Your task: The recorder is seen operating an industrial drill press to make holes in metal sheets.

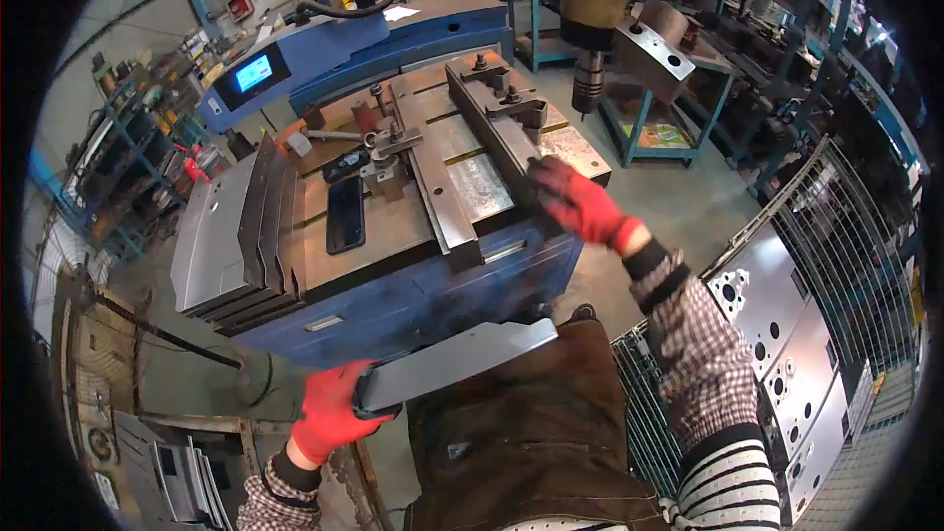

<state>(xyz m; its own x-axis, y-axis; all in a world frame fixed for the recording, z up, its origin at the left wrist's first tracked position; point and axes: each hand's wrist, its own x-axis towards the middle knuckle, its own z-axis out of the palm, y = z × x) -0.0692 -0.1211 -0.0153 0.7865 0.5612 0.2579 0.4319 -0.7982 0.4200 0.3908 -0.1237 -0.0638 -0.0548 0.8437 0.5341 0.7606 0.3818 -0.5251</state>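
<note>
A grey bent sheet-metal plate (pixel 457 364) hangs tilted in front of my apron, with my left hand (pixel 339 408) in a red glove closed round its left end. My right hand (pixel 585 205), gloved in red and black, reaches to the near end of the right steel bar (pixel 492 133) on the machine table. Its dark fingers look stretched out over the bar's end; whether they press on it is hard to see. A second steel bar (pixel 433 192) lies to the left, roughly parallel. A drill spindle (pixel 589 84) hangs beyond my right hand.
Several grey sheet-metal plates (pixel 221 236) stand stacked at the table's left side. A phone (pixel 345 214) and a clamp (pixel 393 145) are beside the left bar. A lit control screen (pixel 253 74) is behind. At right, a wire cage (pixel 836 197) stands by plates with holes (pixel 777 324).
</note>
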